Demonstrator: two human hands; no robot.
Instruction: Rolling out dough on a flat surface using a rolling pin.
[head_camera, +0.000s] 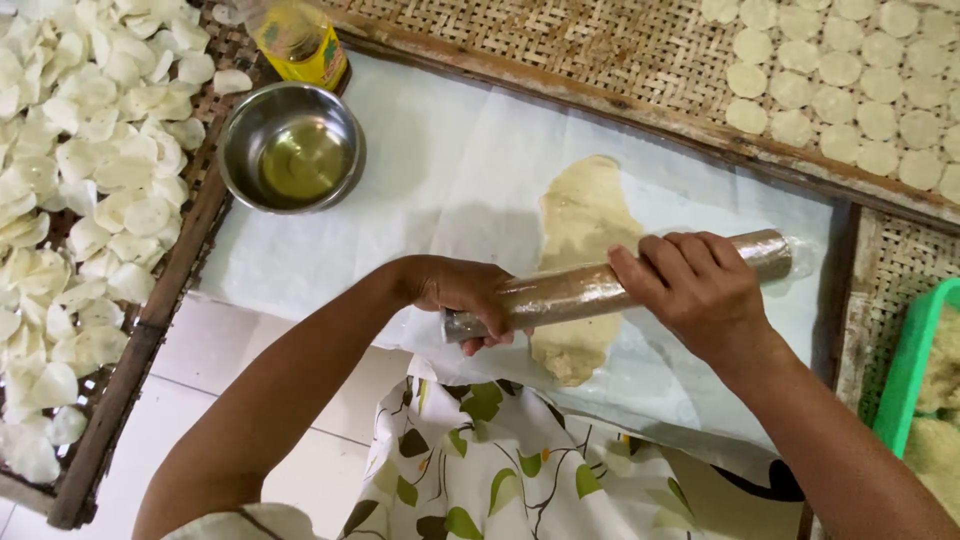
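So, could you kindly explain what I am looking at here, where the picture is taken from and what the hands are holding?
There is no machine here: a person works with two bare hands, and the single picture comes from a camera worn on their head, looking down. The left hand and right hand grip the two ends of a rolling pin wrapped in clear film, lying across a long strip of pale dough. The dough lies on a white sheet. Beside it stand a steel bowl holding what looks like oil and a yellow bottle. Woven trays hold curled white chips at the left and flat round dough discs at the top right. A green basket shows at the right edge.
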